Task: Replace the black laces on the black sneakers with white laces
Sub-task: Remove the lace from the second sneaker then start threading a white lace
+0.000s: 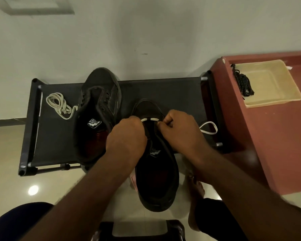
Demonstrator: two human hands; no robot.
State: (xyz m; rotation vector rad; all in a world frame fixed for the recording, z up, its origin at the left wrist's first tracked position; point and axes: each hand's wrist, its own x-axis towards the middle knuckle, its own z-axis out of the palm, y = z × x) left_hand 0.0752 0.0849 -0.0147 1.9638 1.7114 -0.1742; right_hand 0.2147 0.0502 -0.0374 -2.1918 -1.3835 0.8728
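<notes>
Sneakers, both black, sit on a low dark fabric rack (172, 94) by the wall: the far sneaker (97, 108) lies unlaced on the left half, tongue flopped open with its logo patch showing, and the near sneaker (156, 174) hangs toe-first on the rack's front edge, its heel out over the shiny floor. One white lace (149, 119) runs as a short bar across the near sneaker's lowest eyelets (only that first crossing is threaded). The left hand (127, 136) is curled closed at the left end of that bar, fingertips pinched on the lace. The right hand (179, 129) is closed at the other end, thumb and forefinger nipping the lace, and a loose loop of it trails out to the right of the knuckles onto the rack. A second white lace (59, 105) lies coiled at the rack's left end, just beside the far sneaker. To the right, on a reddish table (276, 145), a cream tray (274, 94) holds the removed black laces (243, 82), bunched against its left wall.
</notes>
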